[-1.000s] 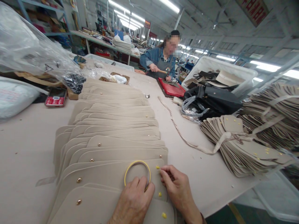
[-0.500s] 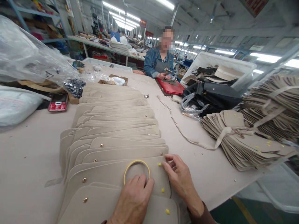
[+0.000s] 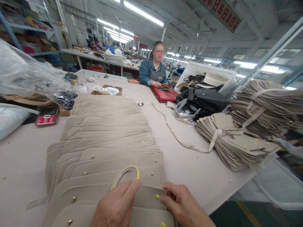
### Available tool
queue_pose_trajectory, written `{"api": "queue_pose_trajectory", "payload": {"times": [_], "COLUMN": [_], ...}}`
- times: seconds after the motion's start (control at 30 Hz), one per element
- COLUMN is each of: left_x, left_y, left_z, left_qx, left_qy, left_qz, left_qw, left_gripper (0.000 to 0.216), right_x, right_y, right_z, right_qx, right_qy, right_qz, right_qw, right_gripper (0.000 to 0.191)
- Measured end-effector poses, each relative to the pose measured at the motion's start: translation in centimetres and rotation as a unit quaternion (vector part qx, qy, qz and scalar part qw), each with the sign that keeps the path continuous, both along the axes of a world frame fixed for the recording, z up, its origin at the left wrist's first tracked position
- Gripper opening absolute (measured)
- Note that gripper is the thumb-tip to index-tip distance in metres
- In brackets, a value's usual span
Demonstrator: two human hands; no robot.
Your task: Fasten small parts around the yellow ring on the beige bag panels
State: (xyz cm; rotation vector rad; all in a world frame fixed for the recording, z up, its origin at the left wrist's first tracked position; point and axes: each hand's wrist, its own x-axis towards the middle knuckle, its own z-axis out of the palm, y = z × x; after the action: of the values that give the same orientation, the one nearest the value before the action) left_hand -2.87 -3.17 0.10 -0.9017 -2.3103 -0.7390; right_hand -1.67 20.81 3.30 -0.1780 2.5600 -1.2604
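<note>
A fanned row of beige leather-like panels [image 3: 101, 164] with gold studs runs up the table in front of me. My left hand [image 3: 117, 203] is closed round the lower part of a yellow-edged tape ring [image 3: 125, 170], above the near panels. My right hand [image 3: 181, 200] has its curled index finger and thumb at the right corner of one near panel [image 3: 148, 190], with the corner between them. Just left of my thumb, a yellow tape piece [image 3: 157, 196] sits on that panel. Another yellow piece [image 3: 163, 224] shows on the panel nearest me.
Tied stacks of beige panels [image 3: 232, 135] lie on the right. Beyond are a black bag [image 3: 203, 101] and a white bin [image 3: 213, 71]. A co-worker [image 3: 152, 71] sits behind a red pad [image 3: 164, 93]. A red phone [image 3: 46, 116] and plastic wrapping [image 3: 35, 72] are on the left.
A yellow piece by my right hand is gone from its panel, where a gold stud now shows. My right hand has come down to a nearer panel. The tape ring has tilted.
</note>
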Motion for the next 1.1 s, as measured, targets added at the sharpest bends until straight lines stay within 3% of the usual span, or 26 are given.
{"api": "queue_pose_trajectory", "payload": {"times": [0.1,0.17,0.27,0.37,0.57,0.8,0.87,0.93,1.03,1.1], "left_x": [-0.3,-0.2,0.1,0.3,0.2,0.7,0.7,0.6,0.7,0.8], "left_y": [0.0,0.3,0.8,1.1,1.5,1.2,1.3,1.4,1.8,2.1], "left_z": [0.5,0.5,0.3,0.1,0.3,-0.1,-0.1,0.1,0.2,0.3], "left_qx": [0.032,0.03,0.026,0.028,0.012,0.031,0.03,0.021,0.021,0.032], "left_qy": [0.006,-0.024,-0.052,-0.037,-0.009,-0.13,-0.148,-0.141,-0.095,-0.073], "left_qz": [0.009,0.0,-0.005,0.001,-0.001,-0.07,-0.066,-0.054,-0.047,-0.056], "left_qw": [0.999,0.999,0.998,0.999,1.0,0.989,0.986,0.988,0.994,0.995], "left_gripper": [0.03,0.034,0.042,0.04,0.033,0.02,0.019,0.02,0.02,0.02], "right_x": [0.1,-0.1,-0.4,-0.7,-1.1,-0.9,-0.8,-0.7,-0.8,-1.4], "right_y": [0.5,0.1,-1.4,-3.3,-4.5,-4.8,-5.0,-5.2,-5.1,-4.5], "right_z": [-0.6,-0.5,0.2,0.5,-0.6,-1.6,-1.6,-1.6,-1.7,-1.7], "right_qx": [0.058,0.045,-0.027,-0.071,-0.019,0.011,0.011,-0.006,-0.079,-0.132], "right_qy": [0.103,0.17,0.208,0.272,0.381,0.449,0.446,0.4,0.196,0.052], "right_qz": [-0.04,-0.079,-0.031,0.033,0.11,0.067,0.051,0.012,-0.091,-0.152], "right_qw": [0.992,0.981,0.977,0.959,0.918,0.891,0.894,0.916,0.973,0.978], "right_gripper": [0.021,0.021,0.014,0.019,0.016,0.016,0.017,0.016,0.014,0.016]}}
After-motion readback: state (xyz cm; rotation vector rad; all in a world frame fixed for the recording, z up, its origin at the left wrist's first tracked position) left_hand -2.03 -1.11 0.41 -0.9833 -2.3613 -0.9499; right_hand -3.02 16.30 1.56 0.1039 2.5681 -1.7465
